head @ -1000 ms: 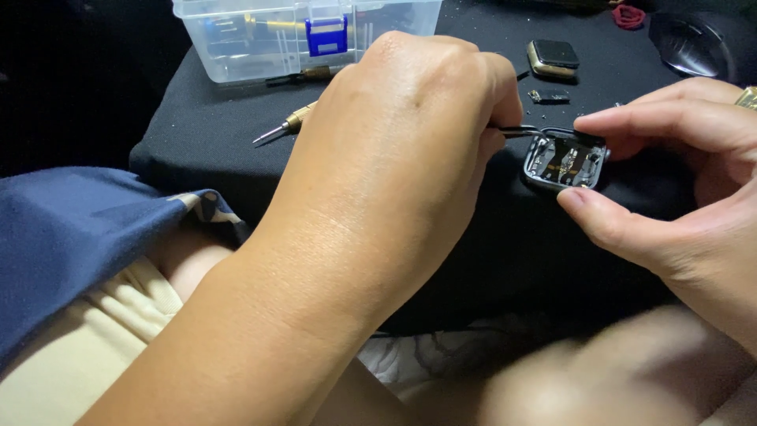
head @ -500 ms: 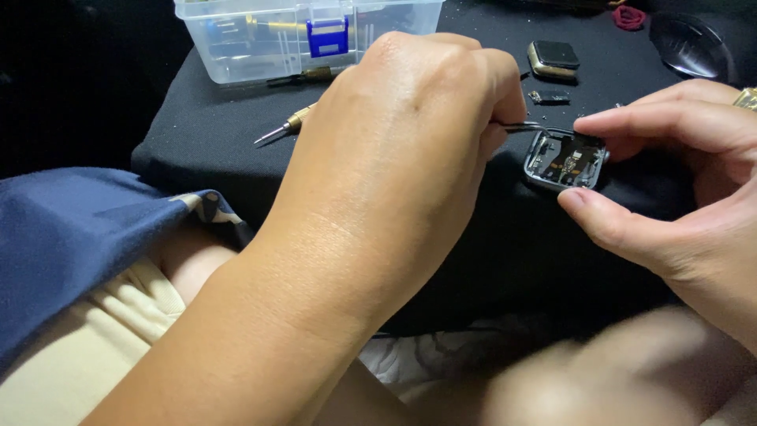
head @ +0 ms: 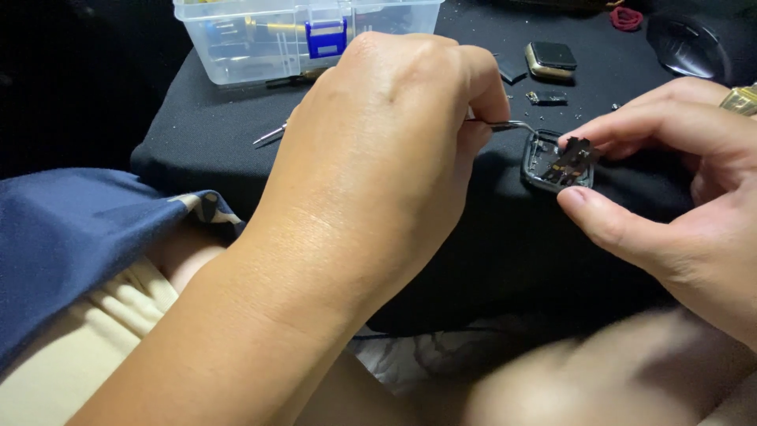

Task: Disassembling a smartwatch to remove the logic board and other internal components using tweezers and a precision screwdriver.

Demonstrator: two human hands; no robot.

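Now the right hand (head: pixel 694 213) pinches the small open watch case (head: pixel 556 162) between thumb and fingers (head: pixel 631 130). At nine o'clock, the left hand (head: pixel 386 158) grips thin metal tweezers (head: pixel 505 124), tip touching it.

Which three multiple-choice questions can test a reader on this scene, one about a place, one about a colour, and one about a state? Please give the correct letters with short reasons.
1. Where is the plastic box?
A. at the far edge of the black cloth
B. on the person's lap
C. in the right hand

2. What colour is the latch of the box?
A. red
B. blue
C. green

3. How is the small open watch case held?
A. lying free on the cloth
B. between the thumb and fingers of the right hand
C. inside the box

Answers:
1 A, it stands behind the left hand.
2 B, the clasp is blue.
3 B, the right hand pinches it while the metal tweezers reach in.
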